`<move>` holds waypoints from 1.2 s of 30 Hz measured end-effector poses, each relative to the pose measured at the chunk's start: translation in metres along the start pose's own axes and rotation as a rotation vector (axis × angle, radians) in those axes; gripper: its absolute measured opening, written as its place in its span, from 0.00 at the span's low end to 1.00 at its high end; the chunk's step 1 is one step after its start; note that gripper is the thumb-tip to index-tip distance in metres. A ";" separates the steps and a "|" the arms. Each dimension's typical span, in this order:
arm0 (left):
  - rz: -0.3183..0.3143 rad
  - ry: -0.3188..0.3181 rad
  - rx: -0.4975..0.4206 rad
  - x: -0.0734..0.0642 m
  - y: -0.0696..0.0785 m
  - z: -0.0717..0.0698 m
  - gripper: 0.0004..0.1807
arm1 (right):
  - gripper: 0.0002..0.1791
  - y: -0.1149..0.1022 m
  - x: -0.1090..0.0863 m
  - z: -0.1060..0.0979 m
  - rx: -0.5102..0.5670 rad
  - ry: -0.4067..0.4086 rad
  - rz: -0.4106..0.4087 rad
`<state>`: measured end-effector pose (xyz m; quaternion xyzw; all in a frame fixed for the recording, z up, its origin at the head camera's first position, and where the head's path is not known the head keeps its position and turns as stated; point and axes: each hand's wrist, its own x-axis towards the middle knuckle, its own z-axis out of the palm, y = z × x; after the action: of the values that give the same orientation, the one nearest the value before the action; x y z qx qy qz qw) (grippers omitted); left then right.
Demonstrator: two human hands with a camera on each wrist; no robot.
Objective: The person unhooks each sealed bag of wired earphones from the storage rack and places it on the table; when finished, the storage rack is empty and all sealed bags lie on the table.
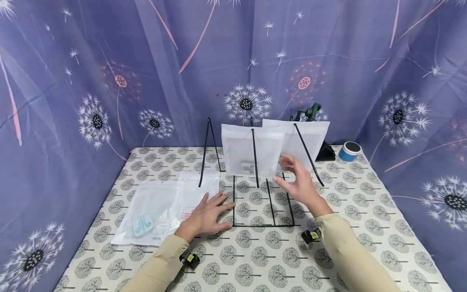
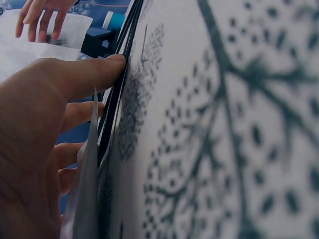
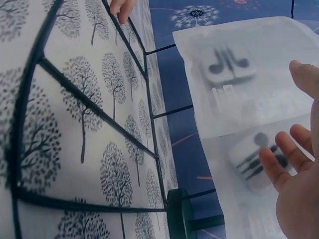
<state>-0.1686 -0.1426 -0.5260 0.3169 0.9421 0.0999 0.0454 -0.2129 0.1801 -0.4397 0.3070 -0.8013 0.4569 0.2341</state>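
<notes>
A black wire display rack (image 1: 263,225) stands mid-table with two white translucent pouches hanging on it. The front pouch (image 1: 237,146) overlaps the rear pouch (image 1: 313,134). In the right wrist view, dark earphones (image 3: 229,64) show through one pouch. My right hand (image 1: 300,184) hovers beside the hanging pouches, fingers loosely bent and apart, with nothing gripped. Palm down, my left hand (image 1: 208,215) rests at the rack's left base bar, fingers spread. Beside it lie two flat pouches: one (image 1: 160,198) contains blue earphones (image 1: 142,225); the other (image 1: 198,186) shows pink lines, partly hidden by the hand.
At the back right sit a blue round container (image 1: 350,151) with a dark top and a dark green stand (image 1: 310,111), partly hidden behind the rear pouch. A tree-patterned cloth (image 1: 244,259) covers the table. Purple curtains (image 1: 189,81) enclose its back and sides.
</notes>
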 end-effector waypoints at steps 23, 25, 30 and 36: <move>0.003 -0.009 0.026 0.000 0.000 -0.003 0.40 | 0.39 -0.003 0.020 0.014 0.162 0.024 0.159; 0.003 -0.010 0.028 0.000 0.000 -0.003 0.40 | 0.39 -0.002 0.021 0.016 0.178 0.020 0.170; 0.001 -0.006 0.024 0.000 -0.001 -0.002 0.40 | 0.37 0.005 0.022 0.021 0.248 0.038 0.151; -0.009 -0.021 0.029 0.001 -0.002 0.000 0.41 | 0.37 0.025 0.022 0.034 0.352 0.063 0.067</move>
<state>-0.1701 -0.1434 -0.5264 0.3145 0.9443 0.0824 0.0513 -0.2492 0.1541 -0.4568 0.3020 -0.7109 0.6072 0.1863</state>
